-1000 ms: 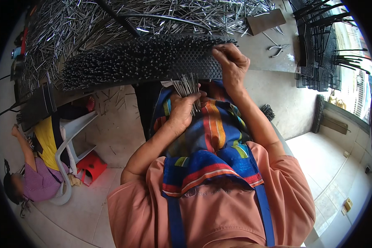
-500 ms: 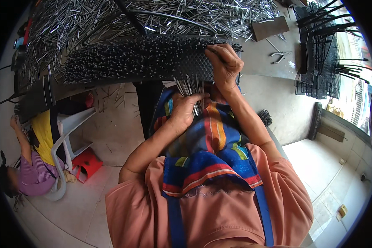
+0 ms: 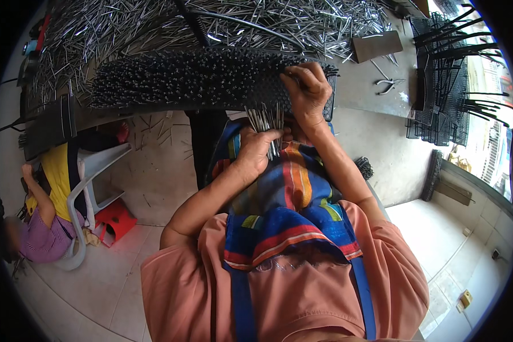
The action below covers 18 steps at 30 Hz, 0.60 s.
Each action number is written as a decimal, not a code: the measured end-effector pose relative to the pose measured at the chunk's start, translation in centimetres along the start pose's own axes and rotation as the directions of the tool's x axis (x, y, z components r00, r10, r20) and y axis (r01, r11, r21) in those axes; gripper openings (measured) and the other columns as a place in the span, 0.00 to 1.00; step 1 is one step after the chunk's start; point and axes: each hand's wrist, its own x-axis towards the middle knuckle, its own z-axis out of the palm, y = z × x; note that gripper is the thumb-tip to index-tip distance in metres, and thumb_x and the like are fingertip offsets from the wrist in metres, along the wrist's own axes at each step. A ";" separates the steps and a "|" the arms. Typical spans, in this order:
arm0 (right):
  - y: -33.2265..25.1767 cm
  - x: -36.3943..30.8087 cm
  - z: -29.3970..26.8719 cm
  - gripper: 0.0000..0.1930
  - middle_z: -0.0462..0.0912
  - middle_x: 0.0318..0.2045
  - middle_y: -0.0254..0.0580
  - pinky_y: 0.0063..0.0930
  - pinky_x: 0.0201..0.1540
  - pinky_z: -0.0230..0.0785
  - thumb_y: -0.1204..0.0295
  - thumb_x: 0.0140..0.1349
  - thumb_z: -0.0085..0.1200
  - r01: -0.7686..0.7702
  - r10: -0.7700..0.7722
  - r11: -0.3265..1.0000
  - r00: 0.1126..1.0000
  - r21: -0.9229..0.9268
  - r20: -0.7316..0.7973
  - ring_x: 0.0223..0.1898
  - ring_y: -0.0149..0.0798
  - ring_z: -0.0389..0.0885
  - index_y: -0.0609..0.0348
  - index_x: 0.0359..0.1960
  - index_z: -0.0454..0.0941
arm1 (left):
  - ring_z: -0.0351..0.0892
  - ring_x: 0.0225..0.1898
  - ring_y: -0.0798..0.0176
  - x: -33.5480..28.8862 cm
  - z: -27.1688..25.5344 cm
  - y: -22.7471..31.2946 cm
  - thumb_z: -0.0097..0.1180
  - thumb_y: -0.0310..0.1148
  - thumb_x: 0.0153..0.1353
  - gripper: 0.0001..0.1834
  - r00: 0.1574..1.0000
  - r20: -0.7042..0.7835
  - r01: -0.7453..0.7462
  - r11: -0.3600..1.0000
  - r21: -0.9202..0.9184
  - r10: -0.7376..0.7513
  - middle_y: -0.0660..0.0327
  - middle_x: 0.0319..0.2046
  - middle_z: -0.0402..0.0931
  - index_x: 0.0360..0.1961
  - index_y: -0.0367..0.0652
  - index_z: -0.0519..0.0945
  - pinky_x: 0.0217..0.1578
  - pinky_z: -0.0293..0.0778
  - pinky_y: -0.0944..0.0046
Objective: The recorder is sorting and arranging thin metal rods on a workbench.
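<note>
My left hand point(image 3: 253, 150) is closed around a bundle of thin metal rods point(image 3: 264, 118), their tips fanning up in front of my lap. Just beyond it lies a long black tray point(image 3: 269, 91) with a honeycomb of holes. Dark-tipped rods point(image 3: 165, 78) stand packed upright over its left and middle part. Above the tray's right end, my right hand point(image 3: 310, 94) has its fingers pinched together and pointing left over the holes. Whatever sits between those fingertips is too small or hidden to make out.
Loose metal rods point(image 3: 137, 28) cover the table behind the tray. A brown plate point(image 3: 377, 47) and pliers point(image 3: 389, 85) lie to the right. Black wire racks point(image 3: 439, 97) stand at far right. A person in a striped top point(image 3: 45, 236) sits at left on a grey chair point(image 3: 77, 205).
My right hand has shifted slightly left and down over the tray, still pinched. My left hand keeps the rods. At left, the seated person's arm and head have moved a little.
</note>
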 end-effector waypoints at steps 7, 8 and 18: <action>0.4 1.2 -0.4 0.04 0.79 0.23 0.40 0.25 0.27 0.69 0.78 0.49 0.66 0.017 0.001 0.985 0.994 -0.172 0.108 0.22 0.34 0.78 0.61 0.27 0.84 | 0.85 0.30 0.58 1.0 -0.5 -0.4 0.58 0.16 0.53 0.14 0.993 0.009 0.115 0.990 -0.080 -0.115 0.52 0.34 0.83 0.43 0.35 0.80 0.32 0.83 0.62; 0.0 1.2 -0.8 0.04 0.79 0.23 0.40 0.25 0.27 0.69 0.78 0.49 0.66 0.012 0.006 0.984 0.994 -0.175 0.106 0.22 0.34 0.78 0.61 0.27 0.84 | 0.85 0.30 0.58 1.1 -0.6 -0.5 0.58 0.16 0.53 0.14 0.993 0.010 0.121 0.990 -0.078 -0.120 0.52 0.34 0.83 0.43 0.35 0.80 0.32 0.83 0.62; -0.9 -1.4 -5.0 0.06 0.76 0.15 0.32 0.25 0.21 0.65 0.74 0.51 0.64 -0.802 0.659 0.592 0.430 -0.074 0.617 0.18 0.23 0.70 0.65 0.25 0.81 | 0.86 0.32 0.56 0.4 0.5 -0.3 0.56 0.18 0.58 0.13 0.992 0.077 0.110 0.992 -0.067 -0.105 0.52 0.35 0.83 0.45 0.35 0.79 0.34 0.84 0.59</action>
